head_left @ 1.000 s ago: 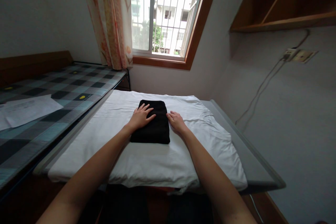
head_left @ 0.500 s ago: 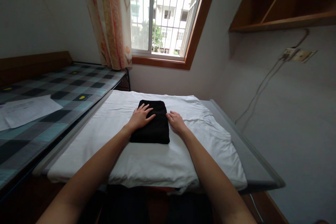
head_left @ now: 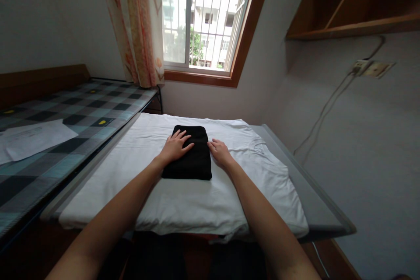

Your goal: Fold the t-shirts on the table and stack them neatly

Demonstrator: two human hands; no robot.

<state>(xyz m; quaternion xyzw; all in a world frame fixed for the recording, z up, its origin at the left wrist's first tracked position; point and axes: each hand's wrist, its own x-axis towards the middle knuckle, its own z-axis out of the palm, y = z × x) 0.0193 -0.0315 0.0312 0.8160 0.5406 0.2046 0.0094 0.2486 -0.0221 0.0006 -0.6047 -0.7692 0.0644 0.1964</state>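
Note:
A folded black cloth (head_left: 193, 159) lies in the middle of a white sheet (head_left: 183, 201) that covers a grey table (head_left: 315, 201). My left hand (head_left: 175, 146) rests flat on the cloth's left half, fingers spread. Just off the cloth's right edge, my right hand (head_left: 220, 153) lies on the white sheet with its fingers stretched out, the fingertips touching the cloth's side. Neither hand holds anything.
A bed with a checked blue and black cover (head_left: 65, 122) runs along the left, with a white paper (head_left: 33, 138) on it. A window (head_left: 203, 17) with a patterned curtain (head_left: 138, 22) is behind. On the right wall are a wooden shelf (head_left: 354, 4) and a socket (head_left: 374, 68).

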